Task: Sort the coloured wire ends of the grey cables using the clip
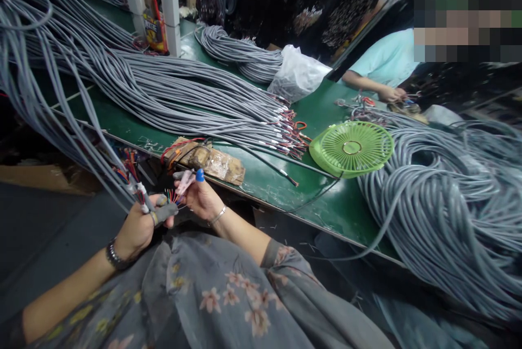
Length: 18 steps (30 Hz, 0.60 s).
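My left hand (141,224), a dark bracelet at its wrist and grey wraps on its fingers, is closed around the ends of several grey cables (108,145). Fanned-out coloured wires (173,194) stick up from a cable end between my two hands. My right hand (204,199) has a blue cover on one fingertip and pale wrapping on another finger. Its fingers are pinched at those thin wires. Just beyond my hands, at the table edge, lies a tape-wrapped wooden block (216,163) with red and black leads around it.
Long grey cables (175,88) with stripped ends cover the green table (293,194). A green fan (350,148) stands to the right, beside a big cable coil (440,213). Behind are a plastic bag (297,74) and white posts (169,12). Across the table, a co-worker's hand (391,93) handles wires.
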Motion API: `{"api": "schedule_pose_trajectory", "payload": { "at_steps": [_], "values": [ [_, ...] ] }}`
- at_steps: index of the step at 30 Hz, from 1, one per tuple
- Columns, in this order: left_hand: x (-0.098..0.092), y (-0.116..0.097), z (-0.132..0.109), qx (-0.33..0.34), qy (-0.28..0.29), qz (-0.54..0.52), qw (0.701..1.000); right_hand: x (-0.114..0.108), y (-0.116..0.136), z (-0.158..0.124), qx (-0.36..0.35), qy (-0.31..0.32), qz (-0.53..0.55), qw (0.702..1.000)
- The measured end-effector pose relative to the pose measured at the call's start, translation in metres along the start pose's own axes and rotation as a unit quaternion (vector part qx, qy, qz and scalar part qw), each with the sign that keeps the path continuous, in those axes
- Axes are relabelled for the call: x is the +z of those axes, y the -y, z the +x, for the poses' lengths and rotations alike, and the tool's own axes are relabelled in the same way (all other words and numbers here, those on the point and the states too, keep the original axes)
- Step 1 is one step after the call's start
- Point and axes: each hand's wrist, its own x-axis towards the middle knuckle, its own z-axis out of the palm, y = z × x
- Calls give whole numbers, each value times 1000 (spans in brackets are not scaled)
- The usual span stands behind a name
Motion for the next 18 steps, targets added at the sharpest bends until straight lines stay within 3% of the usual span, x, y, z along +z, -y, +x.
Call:
{"api": "schedule_pose_trajectory", "payload": {
  "at_steps": [3, 7, 14, 18],
  "values": [
    [-3, 2, -4, 19, 5, 4, 1000, -1, 4, -5, 15, 17, -5, 1000],
    [-6, 8, -11, 47, -19, 5, 999, -5, 5, -8, -24, 13, -12, 1000],
    [3, 7, -10, 55, -60, 35, 996, -6, 3, -9, -55, 3, -33, 998],
    [2, 9, -9, 61, -59, 69, 994, -9, 3, -15, -18, 35, -83, 996]
  ]
}}
